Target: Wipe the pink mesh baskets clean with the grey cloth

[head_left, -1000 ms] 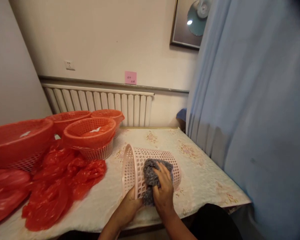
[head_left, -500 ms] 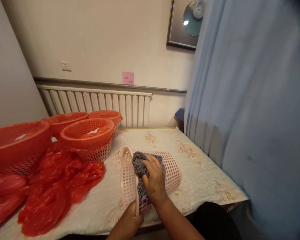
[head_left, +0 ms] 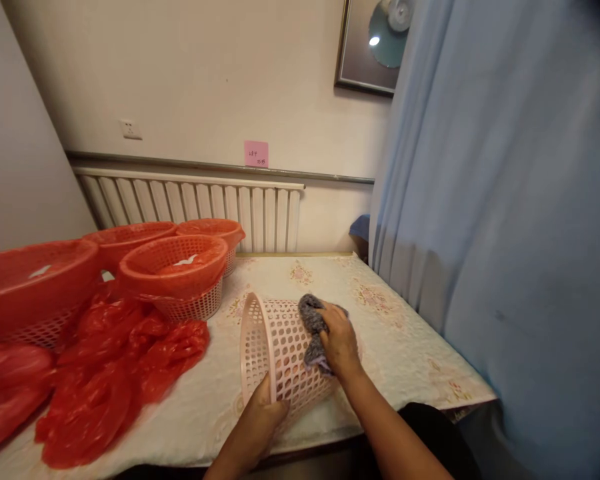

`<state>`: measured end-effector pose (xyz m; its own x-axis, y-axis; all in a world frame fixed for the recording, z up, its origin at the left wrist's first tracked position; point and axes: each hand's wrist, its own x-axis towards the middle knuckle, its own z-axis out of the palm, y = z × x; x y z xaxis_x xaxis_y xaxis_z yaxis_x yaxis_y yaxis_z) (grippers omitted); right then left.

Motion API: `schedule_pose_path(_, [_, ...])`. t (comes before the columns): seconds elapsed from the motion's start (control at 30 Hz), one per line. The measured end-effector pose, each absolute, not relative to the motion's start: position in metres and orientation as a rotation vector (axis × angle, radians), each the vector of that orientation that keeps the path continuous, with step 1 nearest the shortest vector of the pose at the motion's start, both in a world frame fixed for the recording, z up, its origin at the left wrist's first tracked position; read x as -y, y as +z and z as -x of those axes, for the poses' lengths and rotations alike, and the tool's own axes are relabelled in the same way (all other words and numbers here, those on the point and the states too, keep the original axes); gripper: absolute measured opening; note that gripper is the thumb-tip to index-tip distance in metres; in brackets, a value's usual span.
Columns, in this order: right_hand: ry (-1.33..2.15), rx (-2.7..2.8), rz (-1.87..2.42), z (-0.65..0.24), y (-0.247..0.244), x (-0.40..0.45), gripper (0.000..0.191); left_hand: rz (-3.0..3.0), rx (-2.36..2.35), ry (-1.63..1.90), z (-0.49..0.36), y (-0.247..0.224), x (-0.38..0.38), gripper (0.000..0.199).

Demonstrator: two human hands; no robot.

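A pale pink plastic basket (head_left: pixel 287 333) with round holes lies on its side on the table, its mouth facing left. My left hand (head_left: pixel 266 413) grips the near part of its rim, thumb on the outer side and the other fingers mostly hidden. Bunched under my right hand (head_left: pixel 341 340) is a dark grey fluffy cloth (head_left: pixel 313 323), pressed against the outer wall toward the basket's base. The fingers of that hand are curled over the cloth.
Several baskets lined with red bags, one of them nearest the middle (head_left: pixel 175 267), stand at the left. Loose red plastic bags (head_left: pixel 115 373) lie before them. A flowered cloth covers the table (head_left: pixel 405 333). A blue curtain (head_left: pixel 480 200) hangs at the right; a radiator (head_left: pixel 190 200) is behind.
My right hand has slid the grey cloth rightward along the basket, from near the rim toward the base. My left hand keeps its hold on the rim.
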<state>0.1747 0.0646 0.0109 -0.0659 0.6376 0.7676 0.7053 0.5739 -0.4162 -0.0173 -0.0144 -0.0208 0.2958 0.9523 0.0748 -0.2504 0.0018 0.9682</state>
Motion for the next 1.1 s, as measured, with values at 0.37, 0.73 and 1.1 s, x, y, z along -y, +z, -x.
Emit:
schedule_pose_path(0.37, [-0.188, 1.345, 1.420, -0.220, -0.050, -0.053, 0.040, -1.259, -0.786, 1.077, 0.018, -0.020, 0.013, 0.068])
schedule_pose_path(0.73, [-0.101, 1.638, 0.980, -0.097, -0.003, 0.001, 0.060, -1.485, -0.919, 1.059, 0.020, -0.029, 0.014, 0.037])
schedule_pose_path(1.1, [-0.071, 1.693, 0.979, -0.093, 0.019, -0.022, 0.063, -1.527, -0.978, 0.978, 0.027, -0.054, 0.016, 0.031])
